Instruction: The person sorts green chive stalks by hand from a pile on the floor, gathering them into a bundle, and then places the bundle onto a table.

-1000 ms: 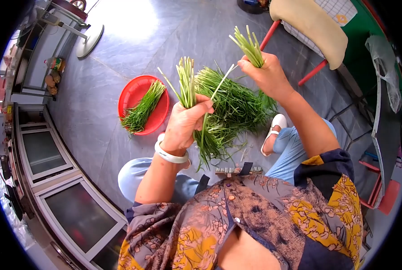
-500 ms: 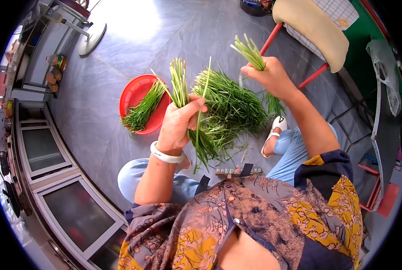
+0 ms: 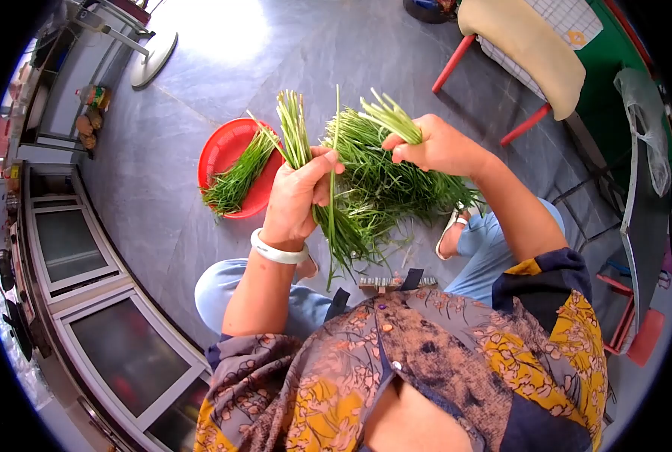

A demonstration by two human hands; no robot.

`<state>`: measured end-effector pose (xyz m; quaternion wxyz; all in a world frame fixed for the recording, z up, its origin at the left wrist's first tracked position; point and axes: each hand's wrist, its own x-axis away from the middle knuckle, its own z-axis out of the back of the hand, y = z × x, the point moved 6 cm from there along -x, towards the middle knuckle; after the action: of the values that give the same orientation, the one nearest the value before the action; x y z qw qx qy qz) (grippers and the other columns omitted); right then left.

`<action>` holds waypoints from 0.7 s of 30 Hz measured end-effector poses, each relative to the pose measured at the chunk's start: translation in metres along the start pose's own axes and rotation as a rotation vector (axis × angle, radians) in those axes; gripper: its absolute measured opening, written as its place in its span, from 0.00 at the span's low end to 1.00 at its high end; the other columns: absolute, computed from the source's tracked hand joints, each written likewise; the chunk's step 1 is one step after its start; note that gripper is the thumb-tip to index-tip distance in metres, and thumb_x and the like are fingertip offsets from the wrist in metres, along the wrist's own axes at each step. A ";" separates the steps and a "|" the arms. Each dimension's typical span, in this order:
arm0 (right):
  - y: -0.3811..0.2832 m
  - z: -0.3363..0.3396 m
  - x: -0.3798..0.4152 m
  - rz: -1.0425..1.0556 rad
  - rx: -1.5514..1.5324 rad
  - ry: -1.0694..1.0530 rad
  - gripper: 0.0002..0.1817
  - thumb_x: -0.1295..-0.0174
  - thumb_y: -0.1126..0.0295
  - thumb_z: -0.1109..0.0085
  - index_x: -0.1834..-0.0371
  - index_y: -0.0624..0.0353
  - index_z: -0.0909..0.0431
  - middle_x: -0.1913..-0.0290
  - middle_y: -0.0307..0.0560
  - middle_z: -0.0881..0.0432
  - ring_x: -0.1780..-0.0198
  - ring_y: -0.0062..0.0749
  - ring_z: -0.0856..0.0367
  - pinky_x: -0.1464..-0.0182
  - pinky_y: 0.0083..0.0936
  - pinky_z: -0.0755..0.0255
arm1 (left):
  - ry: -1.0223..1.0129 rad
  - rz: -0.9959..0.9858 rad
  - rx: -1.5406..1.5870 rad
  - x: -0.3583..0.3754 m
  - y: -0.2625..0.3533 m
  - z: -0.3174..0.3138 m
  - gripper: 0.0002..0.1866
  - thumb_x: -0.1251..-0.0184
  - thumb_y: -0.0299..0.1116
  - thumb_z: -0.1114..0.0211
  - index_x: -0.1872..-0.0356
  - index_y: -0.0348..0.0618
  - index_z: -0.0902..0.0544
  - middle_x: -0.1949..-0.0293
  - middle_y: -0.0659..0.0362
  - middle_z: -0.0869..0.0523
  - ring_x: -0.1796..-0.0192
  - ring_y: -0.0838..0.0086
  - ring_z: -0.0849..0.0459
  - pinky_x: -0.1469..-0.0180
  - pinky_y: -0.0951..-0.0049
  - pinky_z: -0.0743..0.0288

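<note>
My left hand, with a white bangle at its wrist, is closed round a bunch of garlic chives, pale stem ends up and green leaves hanging down. One long stalk stands apart at its fingertips. To the right, my right hand grips a smaller bunch of chives, its cut ends pointing up and left. Below and between the hands, a large heap of chives lies on the floor. Left of it, a red basin holds another bundle of chives.
A chair with red legs and a cream seat stands at upper right. Glass-fronted cabinets line the left side. A round white stand base rests on the grey tiled floor. My shoe is beside the heap.
My right hand has moved left and slightly down with its chives, toward my left hand. The bunch in it now tilts more to the left. My left hand has barely moved.
</note>
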<state>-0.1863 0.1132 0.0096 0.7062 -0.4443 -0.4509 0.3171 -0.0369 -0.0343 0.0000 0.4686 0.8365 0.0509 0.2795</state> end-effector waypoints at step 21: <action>0.004 -0.049 -0.008 0.101 -0.522 0.143 0.13 0.35 0.61 0.40 0.56 0.59 0.17 0.75 0.30 0.25 0.79 0.11 0.37 0.79 0.13 0.44 | -0.117 -0.046 0.015 -0.017 -0.011 -0.027 0.08 0.30 0.35 0.39 0.65 0.41 0.20 0.77 0.70 0.26 0.81 0.87 0.39 0.77 0.83 0.46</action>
<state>-0.1449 0.0915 -0.0068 0.5811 -0.6544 -0.4438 0.1928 -0.0637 -0.0133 -0.0056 0.4706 0.8535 0.0448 0.2191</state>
